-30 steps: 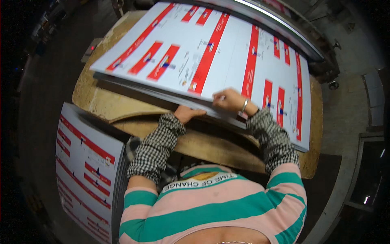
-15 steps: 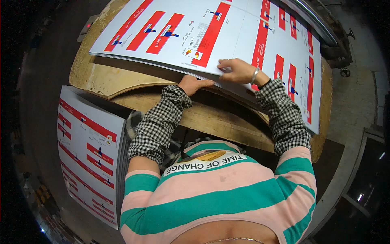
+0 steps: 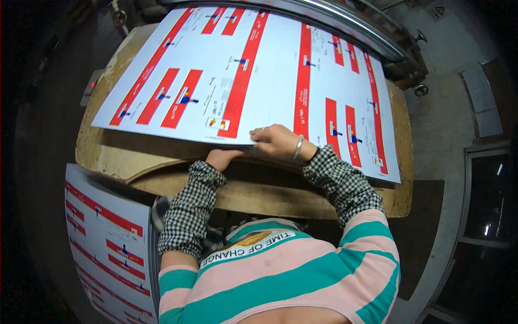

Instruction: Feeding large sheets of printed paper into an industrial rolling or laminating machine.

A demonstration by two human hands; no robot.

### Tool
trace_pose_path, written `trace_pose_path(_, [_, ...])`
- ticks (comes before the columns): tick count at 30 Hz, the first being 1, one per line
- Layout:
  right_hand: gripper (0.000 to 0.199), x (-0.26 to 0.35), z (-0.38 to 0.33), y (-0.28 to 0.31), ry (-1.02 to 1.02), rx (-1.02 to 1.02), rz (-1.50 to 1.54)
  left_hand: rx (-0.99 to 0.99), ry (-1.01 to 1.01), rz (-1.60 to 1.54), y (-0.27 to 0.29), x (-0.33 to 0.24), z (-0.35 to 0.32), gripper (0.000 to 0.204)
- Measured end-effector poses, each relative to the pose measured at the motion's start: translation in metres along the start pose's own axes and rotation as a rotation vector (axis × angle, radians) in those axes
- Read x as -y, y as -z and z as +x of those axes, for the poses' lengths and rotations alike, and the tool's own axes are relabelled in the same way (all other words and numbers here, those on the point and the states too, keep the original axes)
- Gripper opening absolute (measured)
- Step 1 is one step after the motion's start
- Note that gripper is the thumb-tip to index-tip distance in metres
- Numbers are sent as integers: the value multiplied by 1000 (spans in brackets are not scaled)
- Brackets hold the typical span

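A large white printed sheet (image 3: 259, 81) with red bars lies on top of a stack on a worn wooden table (image 3: 108, 151). My right hand (image 3: 278, 141), with a metal bangle at the wrist, rests on the sheet's near edge and pinches it. My left hand (image 3: 221, 158) sits just under that same edge, its fingers tucked beneath the sheet. Both forearms wear black-and-white checked sleeves over a pink and teal striped top.
A second stack of the same printed sheets (image 3: 105, 243) stands at my lower left. A metal roller bar (image 3: 334, 21) runs along the far side of the table. A dark floor (image 3: 431, 140) and a window frame (image 3: 485, 200) lie to the right.
The view has shifted, so the sheet fills more of the picture. Both hands stay at the sheet's near edge, the right one on top and the left one under it.
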State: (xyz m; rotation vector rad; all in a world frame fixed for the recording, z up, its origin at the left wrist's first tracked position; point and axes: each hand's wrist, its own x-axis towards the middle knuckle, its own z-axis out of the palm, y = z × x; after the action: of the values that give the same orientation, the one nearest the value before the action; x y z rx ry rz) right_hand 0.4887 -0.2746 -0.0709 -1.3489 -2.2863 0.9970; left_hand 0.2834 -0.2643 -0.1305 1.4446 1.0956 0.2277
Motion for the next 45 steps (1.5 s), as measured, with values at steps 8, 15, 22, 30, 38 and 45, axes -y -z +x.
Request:
trace_pose_path(8, [38, -56, 40, 28, -386, -162, -100, -12, -179, -351, -10, -10, 14, 46])
trace_pose_path(15, [63, -35, 14, 1, 24, -102, -520, -6, -190, -456, -9, -26, 13, 46])
trace_pose_path(22, [18, -3, 15, 80, -22, 17, -43, -41, -105, -314, -8, -50, 11, 36])
trace_pose_path(30, [19, -6, -2, 50, -10, 39, -35, -91, 7, -317, -12, -49, 1, 35])
trace_pose_path(38, [21, -46, 29, 33, -104, 41, -64, -65, -257, -333, -9, -13, 14, 38])
trace_pose_path(45, [70, -46, 29, -21, -144, 27, -311, -22, -281, -304, -3, 11, 15, 44])
